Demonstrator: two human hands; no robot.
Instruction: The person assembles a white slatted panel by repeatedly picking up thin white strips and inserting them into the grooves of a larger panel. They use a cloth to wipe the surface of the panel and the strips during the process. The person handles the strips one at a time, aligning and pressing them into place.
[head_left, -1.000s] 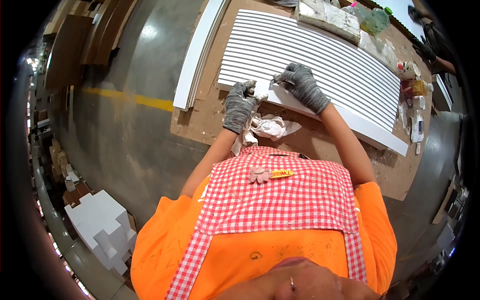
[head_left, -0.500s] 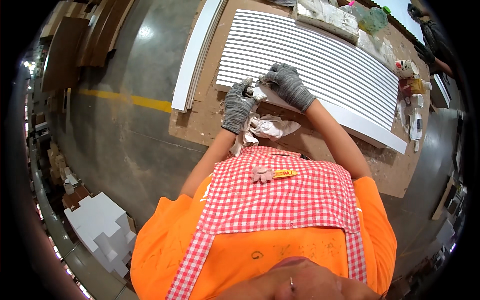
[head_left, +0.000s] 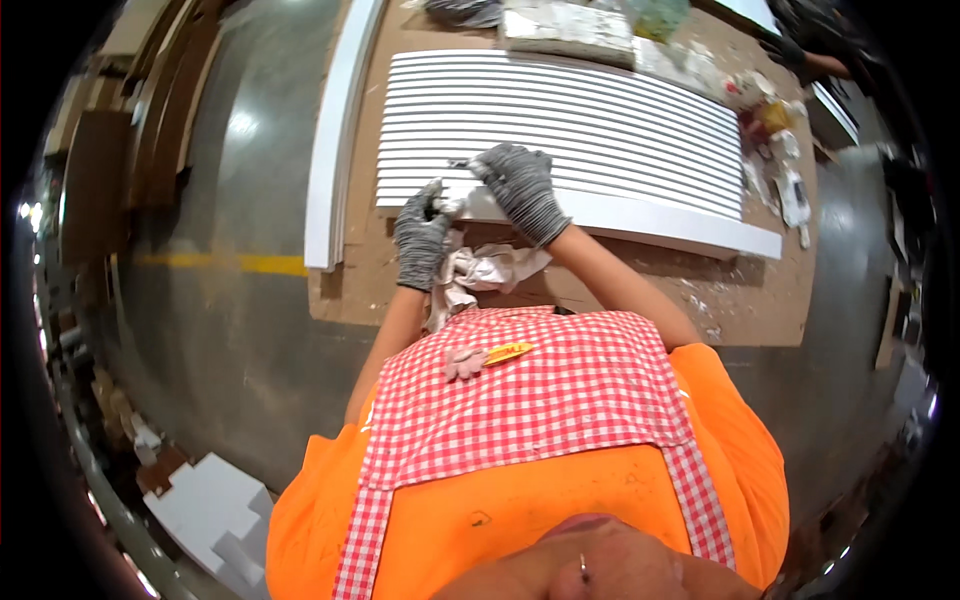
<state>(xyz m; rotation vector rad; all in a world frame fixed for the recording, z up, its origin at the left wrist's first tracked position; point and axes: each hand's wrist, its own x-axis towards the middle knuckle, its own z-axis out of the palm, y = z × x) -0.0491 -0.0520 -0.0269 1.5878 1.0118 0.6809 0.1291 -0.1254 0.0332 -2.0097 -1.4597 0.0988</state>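
A stack of white strips or slats (head_left: 560,130), laid side by side in rows, lies before me on a brown board-topped table. Over its near left corner is my right hand (head_left: 522,192), in a grey knit glove, fingers pinched round a small dark thing too small to name. My left hand (head_left: 421,240), gloved alike, is closed beside that corner, with something white at its fingertips that I cannot make out. A crumpled white rag (head_left: 500,266) lies just right of my left wrist. A longer white board (head_left: 660,222) runs along the stack's near edge.
White boards (head_left: 325,170) stand stacked along the table's left edge. A whitish block (head_left: 568,32), a dark bundle (head_left: 463,12) and several bottles and cups (head_left: 765,115) sit at the back and right. Another person's gloved hand (head_left: 785,52) shows at far right.
The view has shifted, so the table and stack appear lower and further left. My right fingers have moved slightly away from my left hand, and a small dark thing now shows at their tips.
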